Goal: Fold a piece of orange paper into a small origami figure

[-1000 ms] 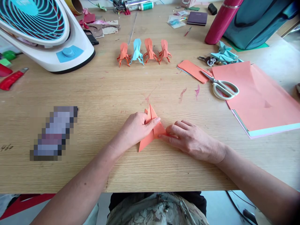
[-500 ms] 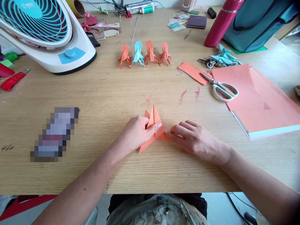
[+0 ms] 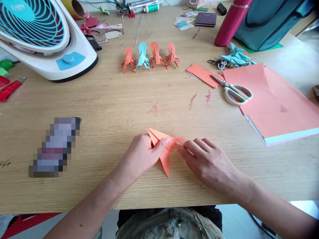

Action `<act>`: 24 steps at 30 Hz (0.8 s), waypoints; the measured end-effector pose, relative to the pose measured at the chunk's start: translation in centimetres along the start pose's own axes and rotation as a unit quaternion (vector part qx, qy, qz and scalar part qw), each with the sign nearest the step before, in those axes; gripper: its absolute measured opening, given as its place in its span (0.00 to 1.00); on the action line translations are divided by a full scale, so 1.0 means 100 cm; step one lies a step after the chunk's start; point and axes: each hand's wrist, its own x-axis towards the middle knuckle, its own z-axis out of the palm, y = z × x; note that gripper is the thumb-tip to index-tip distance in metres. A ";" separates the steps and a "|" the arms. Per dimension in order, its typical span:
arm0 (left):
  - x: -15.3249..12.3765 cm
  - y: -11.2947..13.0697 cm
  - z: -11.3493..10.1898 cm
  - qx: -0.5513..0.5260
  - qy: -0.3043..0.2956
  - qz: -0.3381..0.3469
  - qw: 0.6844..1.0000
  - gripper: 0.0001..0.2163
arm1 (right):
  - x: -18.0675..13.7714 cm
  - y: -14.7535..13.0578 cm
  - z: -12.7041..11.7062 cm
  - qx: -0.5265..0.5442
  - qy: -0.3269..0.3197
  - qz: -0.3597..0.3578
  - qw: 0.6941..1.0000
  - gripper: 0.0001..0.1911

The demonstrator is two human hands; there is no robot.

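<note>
An orange folded paper (image 3: 165,158) with several pointed flaps is between my hands, near the front of the wooden table (image 3: 104,113). My left hand (image 3: 146,151) grips its left side, thumb on top and the other fingers hidden beneath. One point sticks out up and left, another downward, and a third to the right. My right hand (image 3: 203,157) pinches the right point between thumb and forefinger, its other fingers curled. Farther back stand several finished paper figures in a row: an orange figure (image 3: 128,59) and a light blue figure (image 3: 143,56) among them.
Scissors (image 3: 238,93) lie on orange paper sheets (image 3: 281,99) at right, beside folded orange strips (image 3: 203,74). A pixelated flat object (image 3: 54,146) lies at left. A fan (image 3: 72,63), a red cutter (image 3: 11,89), a pink bottle (image 3: 231,23) and a teal bag (image 3: 269,26) stand or lie around.
The folded paper has turned counterclockwise, its upper point now aiming up and left. Both hands have moved slightly lower, and my right hand now pinches the right point. The view has shifted a little.
</note>
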 end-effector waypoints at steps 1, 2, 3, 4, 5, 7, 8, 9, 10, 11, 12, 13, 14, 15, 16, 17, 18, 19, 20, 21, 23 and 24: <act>0.000 0.000 0.000 -0.009 -0.006 0.002 1.000 0.20 | 0.001 -0.002 0.001 0.000 -0.005 0.003 1.000 0.13; -0.001 0.000 0.000 -0.019 -0.010 0.006 1.000 0.20 | 0.002 -0.003 0.002 -0.003 -0.007 0.007 1.000 0.13; -0.001 0.001 0.000 -0.026 -0.013 0.008 1.000 0.19 | 0.004 -0.002 0.002 -0.007 -0.010 0.010 1.000 0.14; -0.001 0.002 0.000 -0.031 -0.017 0.008 0.999 0.19 | 0.006 -0.002 0.003 -0.012 -0.014 0.013 1.000 0.14; -0.001 0.003 0.000 -0.032 -0.021 0.005 0.999 0.19 | 0.008 -0.001 0.004 -0.016 -0.019 0.016 1.000 0.14; -0.001 0.006 0.000 -0.033 -0.026 -0.003 0.999 0.18 | 0.009 0.000 0.004 -0.021 -0.033 0.018 0.999 0.14; -0.001 0.007 0.000 -0.035 -0.028 -0.005 0.999 0.18 | 0.010 0.001 0.004 -0.021 -0.040 0.018 0.999 0.14; -0.001 0.007 -0.001 -0.039 -0.029 -0.005 0.999 0.18 | 0.009 0.000 0.004 -0.020 -0.044 0.017 0.999 0.13; -0.002 0.008 -0.001 -0.043 -0.029 -0.005 0.999 0.17 | 0.009 0.000 0.003 -0.019 -0.045 0.016 0.999 0.11; -0.002 0.008 -0.001 -0.046 -0.030 -0.005 0.998 0.17 | 0.008 -0.001 0.003 -0.018 -0.045 0.015 0.999 0.10; -0.002 0.008 -0.001 -0.046 -0.031 -0.005 0.998 0.18 | 0.008 -0.002 0.003 -0.017 -0.044 0.014 0.999 0.10; -0.002 0.008 -0.001 -0.046 -0.030 -0.003 0.998 0.18 | 0.007 -0.002 0.003 -0.017 -0.044 0.011 0.999 0.10; -0.002 0.008 -0.001 -0.046 -0.029 0.000 0.999 0.18 | 0.007 -0.003 0.003 -0.016 -0.044 0.008 0.999 0.09; -0.002 0.007 -0.001 -0.048 -0.028 0.006 0.998 0.17 | 0.006 -0.003 0.003 -0.015 -0.045 0.004 0.999 0.09; -0.001 0.007 -0.001 -0.052 -0.028 0.013 0.998 0.17 | 0.006 -0.003 0.003 -0.014 -0.046 -0.001 0.999 0.09; -0.001 0.007 -0.001 -0.056 -0.029 0.020 0.998 0.16 | 0.006 -0.003 0.003 -0.012 -0.045 -0.006 0.999 0.10; -0.001 0.006 -0.002 -0.060 -0.031 0.026 0.997 0.15 | 0.006 -0.003 0.003 -0.010 -0.043 -0.010 0.999 0.10; -0.001 0.006 -0.002 -0.063 -0.033 0.030 0.997 0.15 | 0.006 -0.003 0.003 -0.009 -0.039 -0.014 0.999 0.10; -0.001 0.006 -0.002 -0.064 -0.034 0.033 0.997 0.15 | 0.006 -0.003 0.002 -0.007 -0.034 -0.019 0.999 0.10; -0.001 0.006 -0.002 -0.064 -0.033 0.035 0.997 0.15 | 0.005 -0.002 0.002 -0.004 -0.029 -0.022 0.999 0.10; -0.001 0.007 -0.002 -0.061 -0.029 0.037 0.997 0.15 | 0.005 -0.002 0.001 0.002 -0.021 -0.029 0.999 0.10; -0.001 0.007 -0.002 -0.058 -0.027 0.036 0.997 0.16 | 0.005 -0.002 0.001 0.005 -0.020 -0.033 0.999 0.10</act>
